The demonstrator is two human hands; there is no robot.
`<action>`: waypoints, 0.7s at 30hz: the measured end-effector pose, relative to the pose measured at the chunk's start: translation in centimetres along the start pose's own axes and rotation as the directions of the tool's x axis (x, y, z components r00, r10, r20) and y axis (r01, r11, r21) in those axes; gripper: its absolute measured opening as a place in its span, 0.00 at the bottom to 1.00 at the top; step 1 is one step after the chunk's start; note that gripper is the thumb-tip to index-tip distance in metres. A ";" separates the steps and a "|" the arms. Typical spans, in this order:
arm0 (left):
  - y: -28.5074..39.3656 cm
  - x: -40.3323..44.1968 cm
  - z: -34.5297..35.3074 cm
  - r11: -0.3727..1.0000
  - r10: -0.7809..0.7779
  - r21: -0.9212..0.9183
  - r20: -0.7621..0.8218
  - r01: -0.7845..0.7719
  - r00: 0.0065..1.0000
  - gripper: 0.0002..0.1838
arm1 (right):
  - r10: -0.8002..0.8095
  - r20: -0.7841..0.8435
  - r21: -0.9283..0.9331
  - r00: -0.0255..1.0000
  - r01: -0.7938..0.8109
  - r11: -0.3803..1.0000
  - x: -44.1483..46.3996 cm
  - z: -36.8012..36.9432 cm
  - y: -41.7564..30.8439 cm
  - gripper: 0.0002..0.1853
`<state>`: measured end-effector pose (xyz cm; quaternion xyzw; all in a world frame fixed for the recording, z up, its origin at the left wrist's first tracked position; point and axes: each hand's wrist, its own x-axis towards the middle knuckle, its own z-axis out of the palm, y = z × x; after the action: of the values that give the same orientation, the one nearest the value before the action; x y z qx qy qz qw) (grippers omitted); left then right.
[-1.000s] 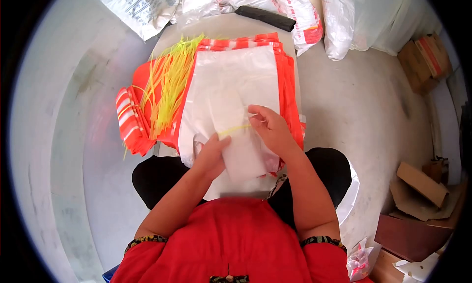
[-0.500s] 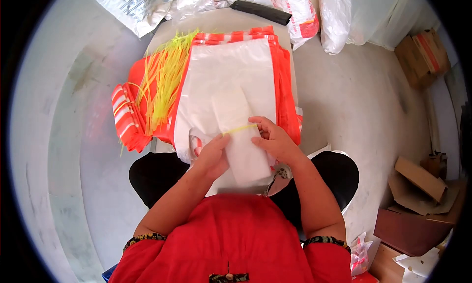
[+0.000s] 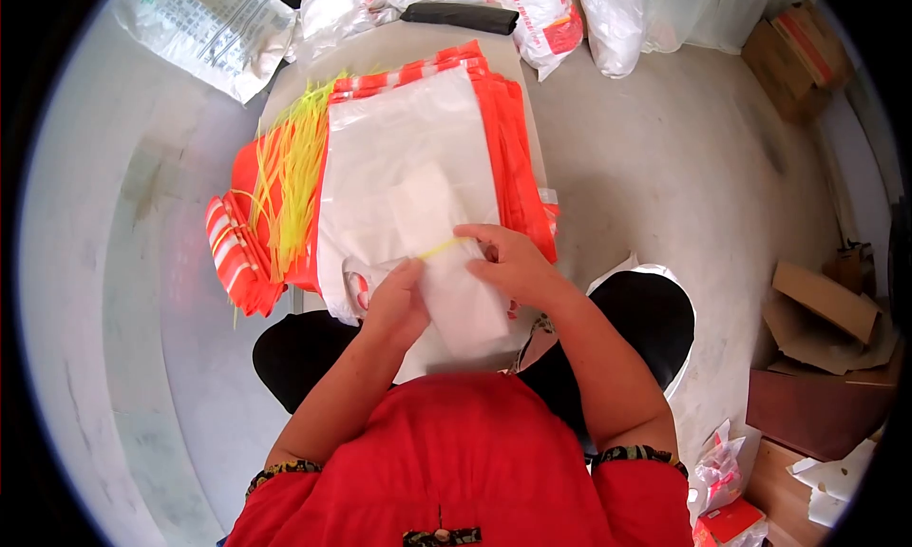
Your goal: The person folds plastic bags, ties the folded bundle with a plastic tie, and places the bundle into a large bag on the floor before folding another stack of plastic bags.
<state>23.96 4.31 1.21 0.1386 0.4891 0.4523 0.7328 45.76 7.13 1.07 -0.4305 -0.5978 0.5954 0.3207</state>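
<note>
A folded white plastic bag bundle (image 3: 467,309) lies tilted across a flat white plastic bag (image 3: 404,134), with a thin yellow strip (image 3: 439,249) across its middle. My left hand (image 3: 399,305) closes on the bundle's left edge, thumb near one end of the strip. My right hand (image 3: 513,267) grips the right edge, fingers curled by the strip's other end; those fingertips are partly hidden. Beneath the white bag is a stack of orange-red bags (image 3: 518,157). Many loose yellow strips (image 3: 290,181) lie to the left, beside a folded red-and-white striped bundle (image 3: 237,257).
The pile rests on a pale stool or small table (image 3: 380,48) between my knees. Behind it are a black roll (image 3: 460,17) and filled white sacks (image 3: 351,10). Cardboard boxes (image 3: 798,57) stand at the right, with an open carton (image 3: 822,404) nearer to me.
My head view has shifted, so the pile appears farther left and slightly turned. Both hands keep their hold on the bundle, which looks a little more tilted.
</note>
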 end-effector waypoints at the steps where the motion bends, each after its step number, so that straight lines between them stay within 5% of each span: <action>1: -0.1 0.1 0.0 1.000 -0.014 -0.012 0.010 0.014 1.000 0.21 | 0.006 0.013 0.024 1.000 -0.006 1.000 -0.1 0.0 0.1 0.29; 10: -0.7 0.2 0.0 0.999 -0.043 -0.030 -0.023 0.042 0.999 0.23 | 0.114 0.099 0.052 0.989 -0.119 0.992 -1.0 -0.5 0.1 0.32; 16: -1.8 -0.1 -0.6 0.983 -0.029 0.183 0.088 0.013 0.996 0.19 | 0.111 0.042 0.075 0.993 -0.114 0.991 -1.1 -0.5 -0.8 0.34; 21: -1.1 -0.9 0.2 0.993 -0.038 0.118 0.095 0.026 0.995 0.21 | 0.181 0.105 0.064 0.978 -0.188 0.980 -1.3 -0.4 -1.7 0.34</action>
<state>24.62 3.06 1.16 0.1953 0.4807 0.4038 0.7535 46.43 6.28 2.93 -0.4422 -0.5481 0.6646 0.2499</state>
